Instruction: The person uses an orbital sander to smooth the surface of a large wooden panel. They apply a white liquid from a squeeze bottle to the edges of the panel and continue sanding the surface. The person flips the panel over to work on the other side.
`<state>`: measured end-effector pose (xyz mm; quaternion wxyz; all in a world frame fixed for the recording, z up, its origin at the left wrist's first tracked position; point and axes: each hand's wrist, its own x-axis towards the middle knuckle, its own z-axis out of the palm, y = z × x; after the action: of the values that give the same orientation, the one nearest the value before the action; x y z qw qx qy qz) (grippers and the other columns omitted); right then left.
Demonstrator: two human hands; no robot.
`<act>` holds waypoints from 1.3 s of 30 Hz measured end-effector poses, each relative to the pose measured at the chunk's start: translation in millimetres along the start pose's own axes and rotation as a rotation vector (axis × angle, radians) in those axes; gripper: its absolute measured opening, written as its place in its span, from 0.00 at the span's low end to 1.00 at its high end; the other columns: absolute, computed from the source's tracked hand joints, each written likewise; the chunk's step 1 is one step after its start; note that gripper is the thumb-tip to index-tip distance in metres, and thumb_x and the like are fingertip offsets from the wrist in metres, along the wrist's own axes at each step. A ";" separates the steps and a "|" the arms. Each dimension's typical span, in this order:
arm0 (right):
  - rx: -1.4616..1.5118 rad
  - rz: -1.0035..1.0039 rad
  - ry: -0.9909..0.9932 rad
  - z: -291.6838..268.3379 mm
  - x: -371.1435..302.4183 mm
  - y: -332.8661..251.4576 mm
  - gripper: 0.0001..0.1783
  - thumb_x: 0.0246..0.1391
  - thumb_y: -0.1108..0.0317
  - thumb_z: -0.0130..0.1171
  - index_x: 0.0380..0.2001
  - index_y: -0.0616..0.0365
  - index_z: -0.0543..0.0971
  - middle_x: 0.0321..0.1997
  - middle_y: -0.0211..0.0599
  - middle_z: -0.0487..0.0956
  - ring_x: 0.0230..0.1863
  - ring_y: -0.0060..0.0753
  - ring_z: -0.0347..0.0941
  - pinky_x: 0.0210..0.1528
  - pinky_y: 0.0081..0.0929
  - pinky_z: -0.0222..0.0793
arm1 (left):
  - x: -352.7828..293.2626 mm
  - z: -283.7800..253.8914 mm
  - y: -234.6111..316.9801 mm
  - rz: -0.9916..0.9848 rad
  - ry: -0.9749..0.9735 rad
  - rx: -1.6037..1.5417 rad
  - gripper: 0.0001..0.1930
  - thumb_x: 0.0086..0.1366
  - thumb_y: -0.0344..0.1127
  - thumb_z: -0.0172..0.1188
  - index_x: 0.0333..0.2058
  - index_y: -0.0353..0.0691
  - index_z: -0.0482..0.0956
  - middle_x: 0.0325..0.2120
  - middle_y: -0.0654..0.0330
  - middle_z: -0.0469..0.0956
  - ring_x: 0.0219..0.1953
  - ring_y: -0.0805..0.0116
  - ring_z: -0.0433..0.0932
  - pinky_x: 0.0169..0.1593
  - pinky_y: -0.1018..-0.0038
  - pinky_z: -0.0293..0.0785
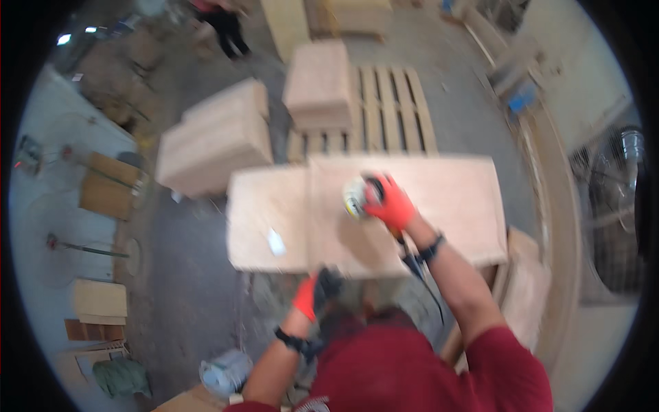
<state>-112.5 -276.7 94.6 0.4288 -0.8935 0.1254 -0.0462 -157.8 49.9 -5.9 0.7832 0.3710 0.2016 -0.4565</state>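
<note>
My right hand [392,206], in an orange-red glove, grips a small round power sander [355,197] above the pale wooden panel [439,206]. A dark cord [432,292] hangs beside my right wrist. The panel lies over another pale board [268,199], whose left part shows. A small white slip [276,242] lies on that left part. At the near edge of the panel is my left hand [316,292], gloved in orange-red with dark fingers. Blur hides how its fingers are set and whether they touch the edge.
Beyond the panel stand a slatted pallet [391,103] with a stack of boards [318,86], and another board stack [220,137] to the left. More boards [525,288] lean at the right. Standing fans [89,248] line the left wall. A person [223,27] is far off.
</note>
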 end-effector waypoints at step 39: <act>-0.520 0.030 -0.114 142.8 22.4 -24.9 0.35 0.46 0.58 0.69 0.59 0.40 0.70 0.57 0.53 0.69 0.45 0.58 0.78 0.42 0.47 0.78 | 63.9 -111.4 55.1 -0.418 -0.097 0.113 0.53 0.63 0.80 0.43 0.58 0.26 0.70 0.46 0.44 0.81 0.44 0.57 0.82 0.52 0.63 0.76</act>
<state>-59.2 -159.9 23.6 0.1918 -0.9728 0.1220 0.0447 -75.5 116.0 -97.6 0.6581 0.3420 0.2103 -0.6369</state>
